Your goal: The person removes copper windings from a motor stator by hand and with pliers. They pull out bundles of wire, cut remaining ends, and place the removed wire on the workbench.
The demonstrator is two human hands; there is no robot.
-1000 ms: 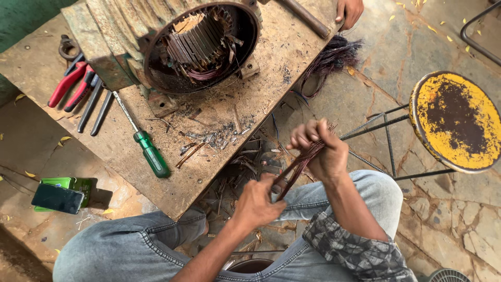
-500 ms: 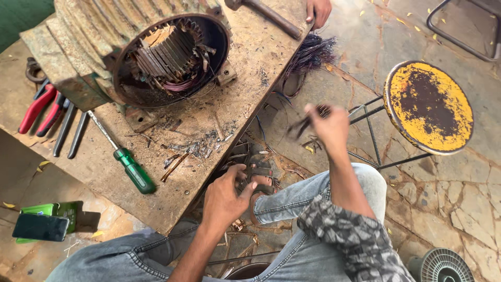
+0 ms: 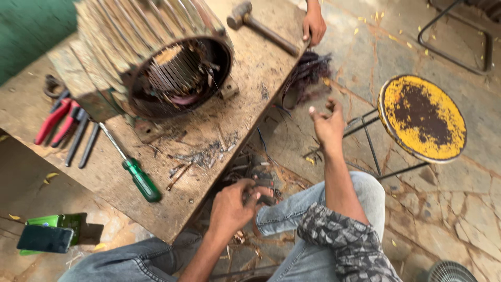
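- Two hands of ours work below the edge of the worn wooden workbench (image 3: 250, 68), above our blue-jeaned knees.
- Our left hand (image 3: 232, 206) is curled shut on a dark bundle of stripped winding wire (image 3: 261, 185), held low by the bench edge, over the stone floor littered with wire scraps.
- Our right hand (image 3: 327, 125) is raised and empty, fingers loosely spread, well apart from the bundle, between the bench and the round yellow rusted metal stool (image 3: 422, 117).
- On the bench lies the big ribbed rusty motor housing (image 3: 156, 62), its open end showing the slotted core.
- Just beside it we see a green-handled screwdriver (image 3: 133, 172) and red-handled pliers (image 3: 55, 120), with dark wrenches between them.
- A wooden-handled hammer (image 3: 261, 26) lies at the far end, near another person's hand (image 3: 314, 23).
- A purple-dark tangle of removed wire (image 3: 308, 75) hangs off the bench edge below that hand.
- A green phone-like slab (image 3: 49, 235) lies on the floor at our left.
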